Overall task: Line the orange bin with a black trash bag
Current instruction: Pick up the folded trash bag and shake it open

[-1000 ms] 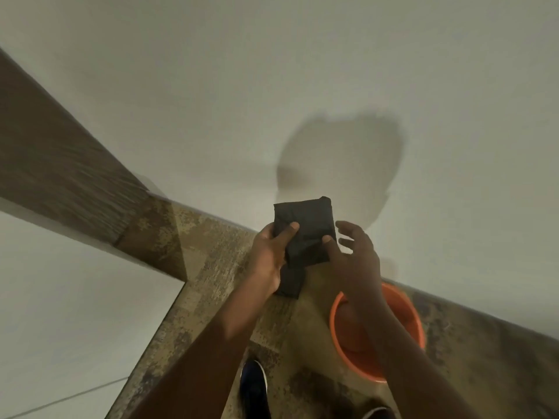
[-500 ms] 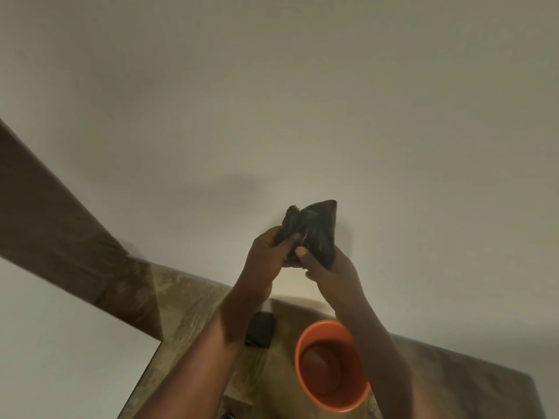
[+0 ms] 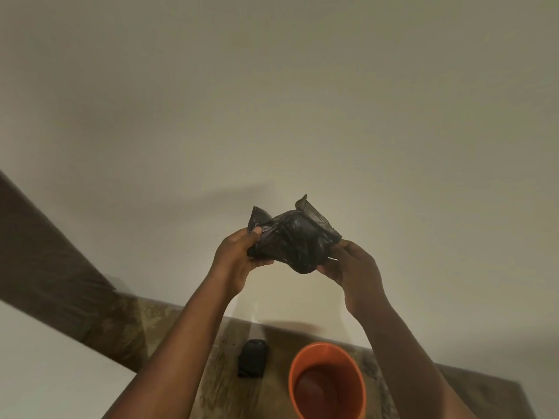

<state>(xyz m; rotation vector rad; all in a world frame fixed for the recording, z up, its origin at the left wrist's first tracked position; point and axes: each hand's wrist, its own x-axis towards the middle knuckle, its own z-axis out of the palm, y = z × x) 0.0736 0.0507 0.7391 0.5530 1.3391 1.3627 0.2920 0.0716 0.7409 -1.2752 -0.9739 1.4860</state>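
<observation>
1. The bag (image 3: 292, 240) — a flat folded square a second ago — is now a crumpled, half-opened wad.
2. The left hand (image 3: 239, 257) and right hand (image 3: 352, 267) pinch its ends, held high.
3. The bin (image 3: 326, 381) sits below, unlined — unfolding has just begun.

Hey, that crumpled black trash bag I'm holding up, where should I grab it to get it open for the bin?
Probably at the loose flap sticking up at the top right of the black trash bag, coming from above. That thin edge stands free, while the middle is bunched. Your left hand and right hand already pinch its two ends, so either could slide up. The orange bin sits open below.
</observation>
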